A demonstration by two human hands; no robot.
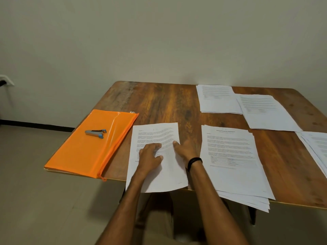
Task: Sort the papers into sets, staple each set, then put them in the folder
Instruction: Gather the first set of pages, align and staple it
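The left hand's (150,155) fingers (156,146) lie spread and nearly flat, pressing on a set of papers (155,133). The right hand (185,149) pinches that set's 3 o'clock edge, thumb (175,143) on top and the other fingers hidden beneath. A black wristband (194,160) circles the right wrist. The set lies on the worktop (159,101), overhanging its near edge. At 9 o'clock lies an orange folder (79,152) with a stapler (95,133) on it. At 3 o'clock sits a fanned stack (230,147). Two more piles (217,101) (265,112) overlap at 1 o'clock, and another (316,144) lies farthest out at 3 o'clock.
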